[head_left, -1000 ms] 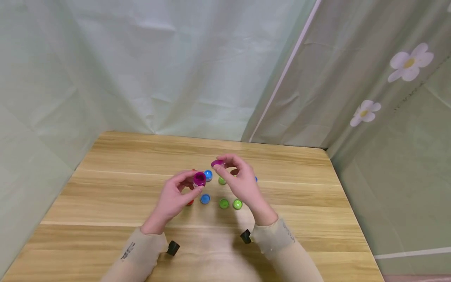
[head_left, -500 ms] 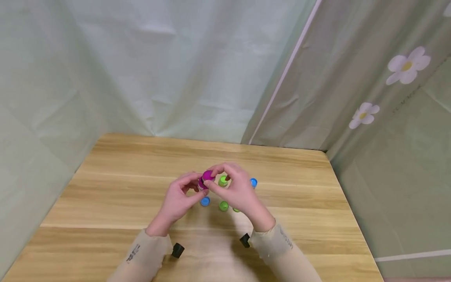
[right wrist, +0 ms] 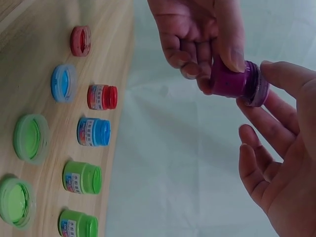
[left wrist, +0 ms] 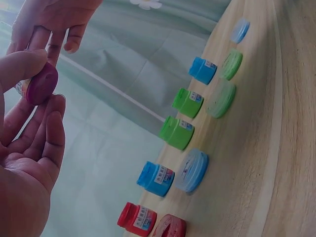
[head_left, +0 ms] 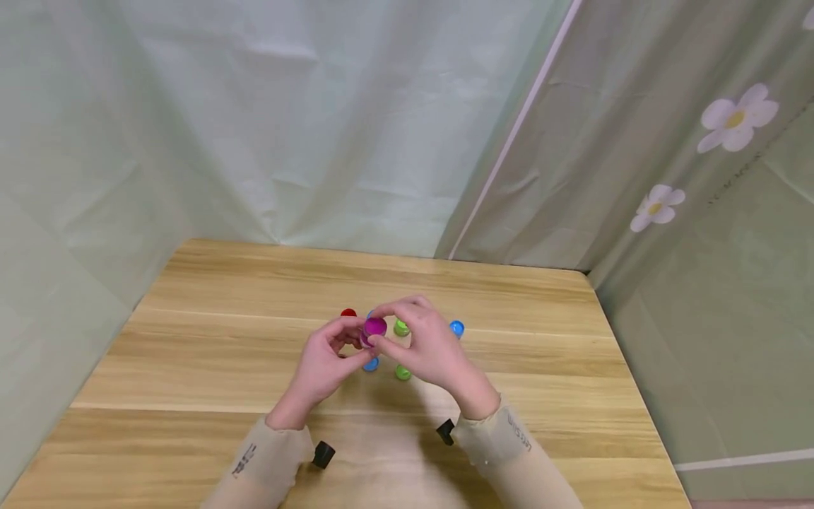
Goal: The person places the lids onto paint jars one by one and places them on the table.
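Okay, purple jar (right wrist: 229,81): up off the table (head_left: 540,367), left hand (head_left: 327,359) pinching its body.
Purple lid (head_left: 375,326): right hand (head_left: 431,345) pinches it at the jar's mouth.
Table room: wood runs wide either side, edges well apart from both hands.
Right wrist view: shows the neck (right wrist: 250,79) between jar and lid, which the head view mostly hides.

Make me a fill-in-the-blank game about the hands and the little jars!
1. The left hand holds a jar coloured ____.
2. The lid at its mouth is pinched by the ____ hand.
3. Green jars on the table number ____.
4. Beside the red jar stands a ____ jar.

Missing words: purple; right; two; blue.
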`<action>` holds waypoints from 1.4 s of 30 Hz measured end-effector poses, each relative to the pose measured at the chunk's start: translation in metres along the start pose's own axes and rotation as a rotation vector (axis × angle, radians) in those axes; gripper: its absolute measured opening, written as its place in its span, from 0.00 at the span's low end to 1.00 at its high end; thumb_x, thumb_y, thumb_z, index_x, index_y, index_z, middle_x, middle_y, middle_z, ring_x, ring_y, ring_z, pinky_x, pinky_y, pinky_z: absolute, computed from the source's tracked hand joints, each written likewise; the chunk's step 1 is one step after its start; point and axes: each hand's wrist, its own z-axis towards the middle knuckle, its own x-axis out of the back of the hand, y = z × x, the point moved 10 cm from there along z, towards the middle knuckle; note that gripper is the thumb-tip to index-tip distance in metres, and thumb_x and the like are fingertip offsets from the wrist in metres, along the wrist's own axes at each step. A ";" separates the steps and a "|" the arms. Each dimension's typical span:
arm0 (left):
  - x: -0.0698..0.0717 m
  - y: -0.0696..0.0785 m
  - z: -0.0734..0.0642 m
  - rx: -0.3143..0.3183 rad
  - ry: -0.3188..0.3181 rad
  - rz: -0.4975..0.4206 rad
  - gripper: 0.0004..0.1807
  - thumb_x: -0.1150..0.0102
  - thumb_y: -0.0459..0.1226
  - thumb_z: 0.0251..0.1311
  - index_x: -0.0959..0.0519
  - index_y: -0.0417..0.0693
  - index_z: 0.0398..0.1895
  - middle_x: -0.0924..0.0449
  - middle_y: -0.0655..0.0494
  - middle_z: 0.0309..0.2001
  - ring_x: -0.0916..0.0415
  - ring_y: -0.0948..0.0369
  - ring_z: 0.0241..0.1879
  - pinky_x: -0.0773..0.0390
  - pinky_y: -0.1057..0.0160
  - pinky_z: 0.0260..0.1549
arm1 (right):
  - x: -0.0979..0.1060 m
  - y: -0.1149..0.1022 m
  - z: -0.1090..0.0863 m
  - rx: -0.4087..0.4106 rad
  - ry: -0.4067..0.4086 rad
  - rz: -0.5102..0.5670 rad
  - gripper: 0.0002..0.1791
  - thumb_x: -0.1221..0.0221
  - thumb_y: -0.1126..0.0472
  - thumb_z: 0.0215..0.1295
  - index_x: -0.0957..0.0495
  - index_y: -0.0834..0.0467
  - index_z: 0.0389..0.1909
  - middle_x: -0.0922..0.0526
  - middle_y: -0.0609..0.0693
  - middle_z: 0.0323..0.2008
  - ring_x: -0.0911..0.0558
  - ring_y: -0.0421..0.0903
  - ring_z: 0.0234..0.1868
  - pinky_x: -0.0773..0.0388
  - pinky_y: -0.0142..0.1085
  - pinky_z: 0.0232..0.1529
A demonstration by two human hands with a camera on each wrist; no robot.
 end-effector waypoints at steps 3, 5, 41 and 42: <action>0.001 0.000 0.000 -0.018 -0.002 0.011 0.21 0.24 0.23 0.59 0.16 0.39 0.56 0.16 0.52 0.44 0.20 0.59 0.43 0.18 0.61 0.46 | -0.001 -0.003 0.000 0.042 -0.023 -0.019 0.18 0.29 0.56 0.72 0.14 0.54 0.59 0.12 0.43 0.55 0.22 0.43 0.58 0.22 0.39 0.56; 0.002 0.000 0.000 -0.029 -0.004 0.008 0.21 0.25 0.23 0.60 0.16 0.38 0.56 0.16 0.52 0.44 0.20 0.59 0.44 0.17 0.62 0.46 | -0.002 -0.005 0.000 0.062 -0.039 -0.023 0.18 0.30 0.57 0.73 0.15 0.54 0.60 0.12 0.44 0.56 0.22 0.44 0.59 0.23 0.38 0.56; -0.023 -0.005 -0.004 0.009 -0.221 -0.056 0.23 0.36 0.27 0.72 0.22 0.37 0.69 0.18 0.47 0.59 0.17 0.58 0.51 0.15 0.64 0.49 | -0.002 -0.022 0.004 0.229 -0.268 -0.171 0.19 0.29 0.66 0.69 0.13 0.55 0.60 0.13 0.47 0.59 0.20 0.48 0.63 0.28 0.34 0.69; -0.024 -0.006 -0.004 0.007 -0.227 -0.059 0.23 0.37 0.27 0.73 0.23 0.36 0.69 0.19 0.46 0.60 0.17 0.59 0.52 0.15 0.64 0.50 | -0.003 -0.023 0.004 0.235 -0.283 -0.167 0.19 0.30 0.67 0.70 0.13 0.55 0.61 0.14 0.47 0.60 0.20 0.48 0.64 0.29 0.33 0.70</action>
